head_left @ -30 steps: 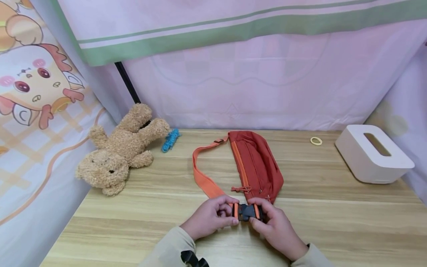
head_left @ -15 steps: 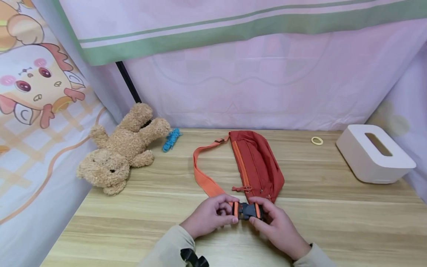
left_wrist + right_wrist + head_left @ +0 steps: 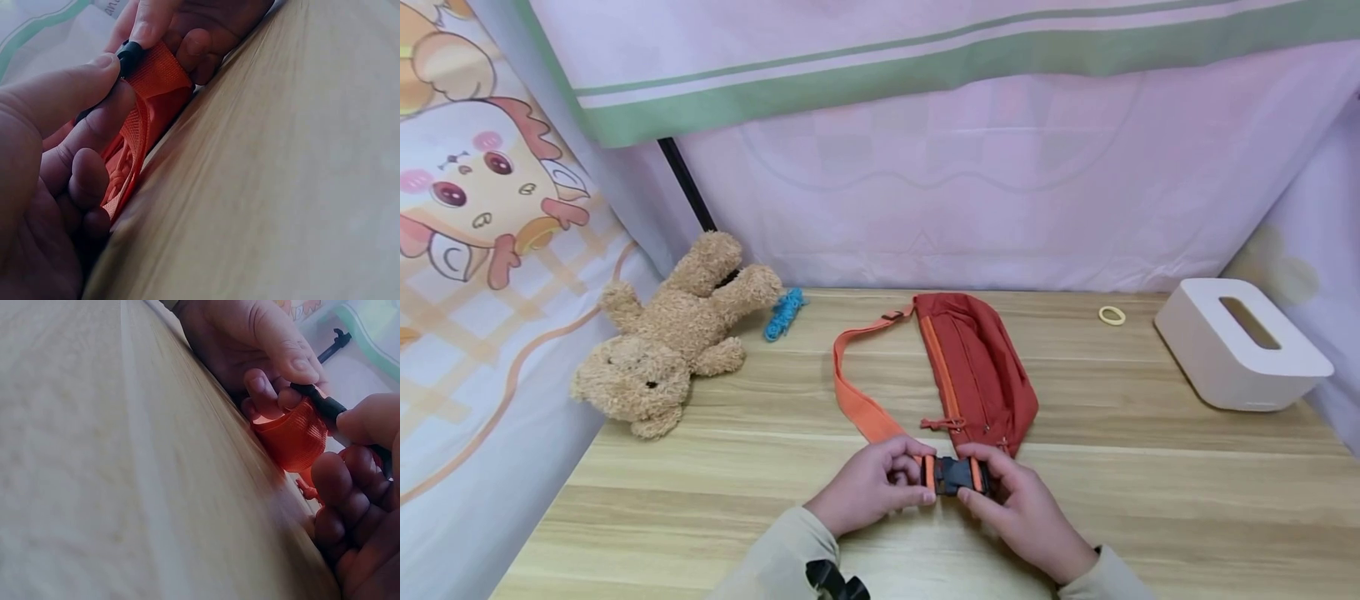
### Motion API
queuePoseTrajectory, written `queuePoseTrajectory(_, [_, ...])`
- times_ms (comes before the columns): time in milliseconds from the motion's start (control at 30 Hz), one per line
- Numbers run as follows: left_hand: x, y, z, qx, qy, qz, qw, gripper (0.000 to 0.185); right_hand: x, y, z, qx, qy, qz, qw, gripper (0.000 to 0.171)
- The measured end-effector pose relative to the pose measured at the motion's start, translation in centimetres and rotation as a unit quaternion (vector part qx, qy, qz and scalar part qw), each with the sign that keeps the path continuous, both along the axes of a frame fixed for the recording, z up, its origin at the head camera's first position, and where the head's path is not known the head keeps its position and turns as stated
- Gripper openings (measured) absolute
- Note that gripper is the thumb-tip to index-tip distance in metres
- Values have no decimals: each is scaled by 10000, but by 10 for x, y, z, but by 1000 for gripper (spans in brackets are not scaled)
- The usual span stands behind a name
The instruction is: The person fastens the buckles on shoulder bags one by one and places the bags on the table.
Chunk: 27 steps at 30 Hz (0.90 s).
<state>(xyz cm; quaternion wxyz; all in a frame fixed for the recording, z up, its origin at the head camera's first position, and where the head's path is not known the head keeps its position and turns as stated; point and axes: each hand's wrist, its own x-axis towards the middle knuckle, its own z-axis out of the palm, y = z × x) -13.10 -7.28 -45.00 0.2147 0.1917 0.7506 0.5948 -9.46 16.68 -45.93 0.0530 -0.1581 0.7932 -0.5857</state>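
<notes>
A red waist bag lies on the wooden table, its orange strap looping out to the left. At the bag's near end is a black side-release buckle, its two halves joined. My left hand pinches the buckle's left end between thumb and fingers. On the right end, my right hand grips with thumb in front and forefinger behind. In the left wrist view the buckle shows edge-on, with the orange webbing hanging below it. The right wrist view shows both thumbs on the buckle.
A tan teddy bear lies at the left, beside a blue bundle of cord. A pale yellow ring and a white tissue box are at the back right. A pink curtain hangs behind the table.
</notes>
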Motion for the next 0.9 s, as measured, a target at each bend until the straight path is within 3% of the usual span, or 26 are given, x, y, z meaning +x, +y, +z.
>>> queuePoseTrajectory(467, [0,1,-4,65,56,-32,10000,38,3,-3,6,444,135,-46,9989,43])
queuePoseTrajectory(900, [1,2,-3,65,61,3,10000,37,3,-4,4,316,415,67,9986,44])
